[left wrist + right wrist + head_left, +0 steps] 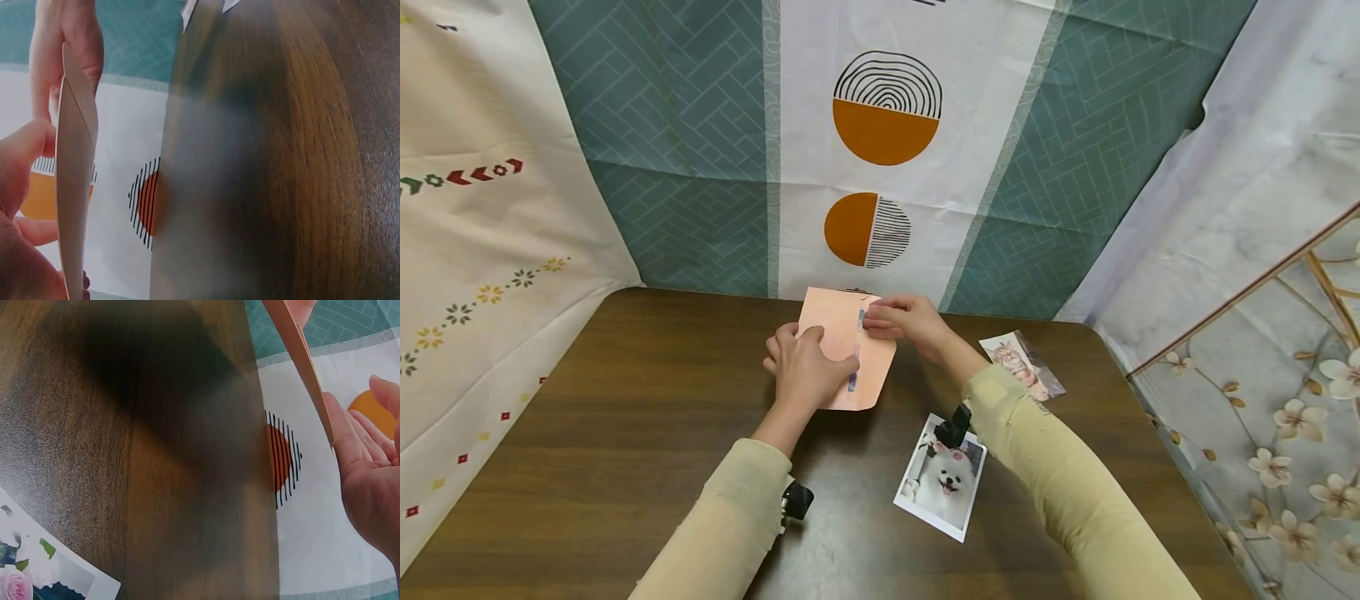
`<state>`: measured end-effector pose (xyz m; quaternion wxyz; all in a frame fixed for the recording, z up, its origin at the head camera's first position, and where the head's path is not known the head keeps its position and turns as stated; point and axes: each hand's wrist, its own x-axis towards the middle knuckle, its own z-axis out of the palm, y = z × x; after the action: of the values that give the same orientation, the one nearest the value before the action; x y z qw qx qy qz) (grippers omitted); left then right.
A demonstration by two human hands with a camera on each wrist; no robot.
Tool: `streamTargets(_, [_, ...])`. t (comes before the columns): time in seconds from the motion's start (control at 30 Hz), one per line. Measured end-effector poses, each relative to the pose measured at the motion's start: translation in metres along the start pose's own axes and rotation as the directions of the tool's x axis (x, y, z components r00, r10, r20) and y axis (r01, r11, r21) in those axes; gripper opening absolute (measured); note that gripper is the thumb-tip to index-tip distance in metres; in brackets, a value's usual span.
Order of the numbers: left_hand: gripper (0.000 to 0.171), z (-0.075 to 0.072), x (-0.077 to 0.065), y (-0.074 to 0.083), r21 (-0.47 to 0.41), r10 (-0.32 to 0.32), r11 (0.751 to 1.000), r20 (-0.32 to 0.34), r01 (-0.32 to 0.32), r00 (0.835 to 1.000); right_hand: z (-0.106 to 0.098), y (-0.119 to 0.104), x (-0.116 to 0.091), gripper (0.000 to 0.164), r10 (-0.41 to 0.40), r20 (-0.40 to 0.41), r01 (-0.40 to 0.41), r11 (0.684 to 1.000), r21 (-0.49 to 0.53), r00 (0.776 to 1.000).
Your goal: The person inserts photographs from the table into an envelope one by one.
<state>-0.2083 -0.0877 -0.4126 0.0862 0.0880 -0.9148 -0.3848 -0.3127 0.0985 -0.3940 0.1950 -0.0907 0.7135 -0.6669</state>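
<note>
A person in pale yellow sleeves (730,508) held a pink envelope (841,340) above the far edge of a dark wooden table (647,417), near its middle. The left hand (805,362) gripped the envelope along its left side, the thumb laid across the front and fingertips showing on the other side in the left wrist view. The right hand (906,321) was open, its fingers extended and touching the envelope's right side at the far end of a narrow strip (852,382) with blue-violet marks; its thumb stood apart in the right wrist view.

Nearer on the table, just right of the middle, lay a white-bordered photo (946,487) of a fluffy white dog with pink flowers at its ears. A black wrist camera (953,427) on the right arm overlapped its far edge. Farther right, beyond the right forearm, a picture of pink flowers (1017,364) lay with clear wrapping at its right side.

A teal and white cloth (700,225) with orange half-circles hung behind the table. A cream patterned cloth (467,217) hung at left, and a marbled floral cloth (1300,467) at right.
</note>
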Motion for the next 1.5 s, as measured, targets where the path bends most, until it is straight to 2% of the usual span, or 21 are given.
streamTargets(0.37, [0.073, 0.005, 0.002, 0.001, 0.029, -0.005, 1.000, 0.000, 0.005, 1.000, -0.010, 0.000, -0.004, 0.036, -0.016, -0.005, 0.016, 1.000, -0.024, 1.000])
streamTargets(0.57, [0.072, 0.005, 0.003, -0.003, 0.040, -0.008, 0.999, -0.012, 0.009, 1.000, -0.033, -0.002, -0.016, 0.040, -0.036, -0.012, 0.035, 0.997, -0.071, 0.999])
streamTargets(0.83, [0.070, 0.004, 0.005, -0.007, 0.034, -0.003, 0.999, -0.019, 0.004, 1.000, -0.071, 0.008, -0.046, 0.038, -0.040, -0.027, 0.035, 0.986, -0.166, 0.999])
streamTargets(1.17, [0.067, 0.002, 0.007, -0.007, 0.039, 0.004, 0.999, -0.021, -0.003, 1.000, -0.100, 0.030, -0.092, 0.039, -0.029, 0.018, 0.033, 0.947, -0.321, 0.999])
streamTargets(1.37, [0.068, 0.002, 0.007, -0.006, 0.044, 0.002, 0.999, -0.018, -0.001, 1.000, -0.111, 0.044, -0.114, 0.042, -0.052, 0.021, 0.056, 0.887, -0.459, 0.998])
streamTargets(1.5, [0.068, 0.001, 0.007, -0.006, 0.045, 0.003, 0.999, -0.019, -0.002, 1.000, -0.114, 0.052, -0.126, 0.043, -0.066, 0.029, 0.071, 0.876, -0.476, 0.997])
